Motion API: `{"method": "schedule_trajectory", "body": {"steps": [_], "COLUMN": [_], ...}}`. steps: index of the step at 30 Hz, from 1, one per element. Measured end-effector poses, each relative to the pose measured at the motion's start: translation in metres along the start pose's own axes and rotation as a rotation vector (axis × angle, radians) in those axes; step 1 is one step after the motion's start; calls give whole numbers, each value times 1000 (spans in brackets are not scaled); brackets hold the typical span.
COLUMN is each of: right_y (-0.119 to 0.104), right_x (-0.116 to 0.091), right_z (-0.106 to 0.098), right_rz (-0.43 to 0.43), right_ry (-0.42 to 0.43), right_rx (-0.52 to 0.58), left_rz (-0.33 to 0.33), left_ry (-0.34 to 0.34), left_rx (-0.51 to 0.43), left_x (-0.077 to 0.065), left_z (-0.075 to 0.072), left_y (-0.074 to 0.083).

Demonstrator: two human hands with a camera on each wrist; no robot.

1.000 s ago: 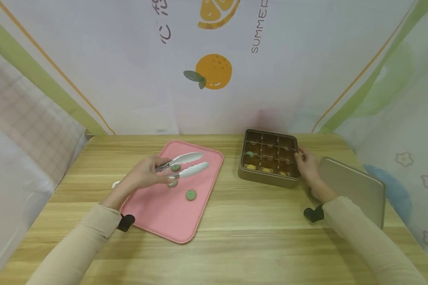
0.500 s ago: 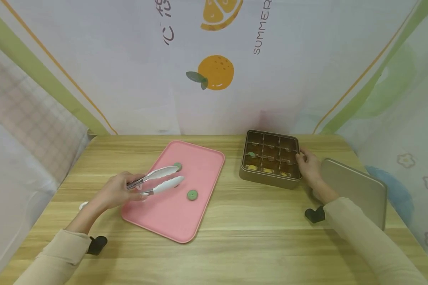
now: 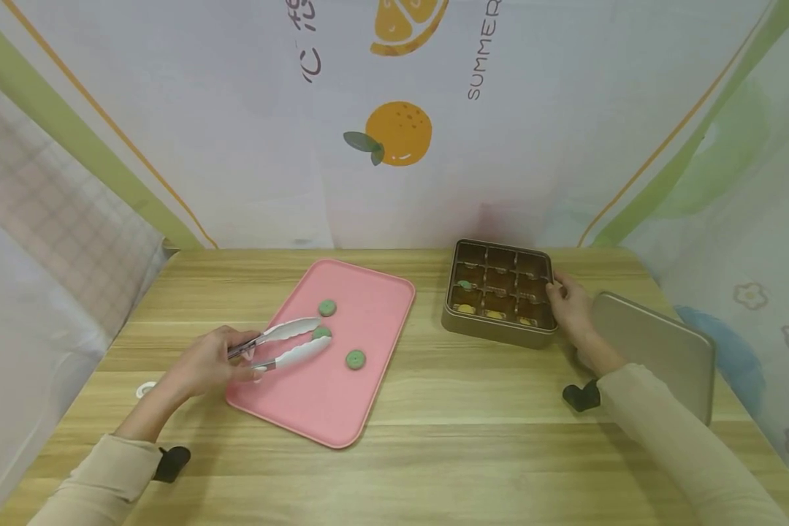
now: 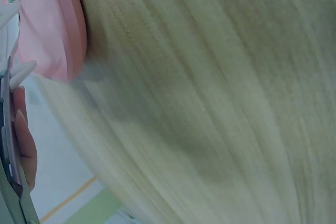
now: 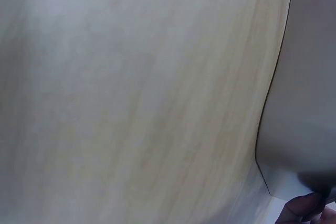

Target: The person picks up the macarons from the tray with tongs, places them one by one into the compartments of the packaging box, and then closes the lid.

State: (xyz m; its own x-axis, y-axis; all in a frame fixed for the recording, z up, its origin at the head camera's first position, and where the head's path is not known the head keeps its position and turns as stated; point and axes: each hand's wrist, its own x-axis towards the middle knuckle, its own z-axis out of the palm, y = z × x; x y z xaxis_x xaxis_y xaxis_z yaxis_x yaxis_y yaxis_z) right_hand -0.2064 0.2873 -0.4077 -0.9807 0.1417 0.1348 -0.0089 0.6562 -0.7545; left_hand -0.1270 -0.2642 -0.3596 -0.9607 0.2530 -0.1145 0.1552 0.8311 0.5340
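Observation:
My left hand (image 3: 204, 358) holds metal tongs (image 3: 302, 352) with white scalloped tips over the pink tray (image 3: 315, 413). The tongs' tips stand apart, one on each side of a small green disc (image 3: 322, 333). Two more green discs lie on the tray, the far disc (image 3: 326, 307) and the near-right disc (image 3: 355, 359). At the right, my right hand (image 3: 572, 307) grips the right wall of a brown metal box (image 3: 496, 333) divided into compartments. Inside it are a green piece (image 3: 464, 285) at the left and yellow pieces (image 3: 495, 315) along the front row.
A flat metal lid (image 3: 664, 358) lies to the right of the box, partly under the right forearm. A white ring (image 3: 145, 389) shows behind the left wrist. Wood tabletop (image 3: 434, 438) extends between tray and box. A printed cloth (image 3: 532, 146) hangs along the back.
My left hand has drawn back left and toward the front with the tongs, uncovering the far and middle green discs. My right hand stays on the box.

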Motion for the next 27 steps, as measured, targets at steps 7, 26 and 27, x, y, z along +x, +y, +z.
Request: {"method": "schedule_trajectory", "body": {"steps": [7,26,27], "right_y": [1,0,1], "right_x": [1,0,0], "right_z": [0,0,0], "right_rz": [-6,-27,-26], "right_ry": [-2,10,10], "right_rx": [4,17,16], "left_rz": [19,19,20], "left_ry": [15,24,26], "left_rx": [33,58,59], "left_x": [0,0,0], "left_z": [1,2,2], "left_y": [0,1,1]}}
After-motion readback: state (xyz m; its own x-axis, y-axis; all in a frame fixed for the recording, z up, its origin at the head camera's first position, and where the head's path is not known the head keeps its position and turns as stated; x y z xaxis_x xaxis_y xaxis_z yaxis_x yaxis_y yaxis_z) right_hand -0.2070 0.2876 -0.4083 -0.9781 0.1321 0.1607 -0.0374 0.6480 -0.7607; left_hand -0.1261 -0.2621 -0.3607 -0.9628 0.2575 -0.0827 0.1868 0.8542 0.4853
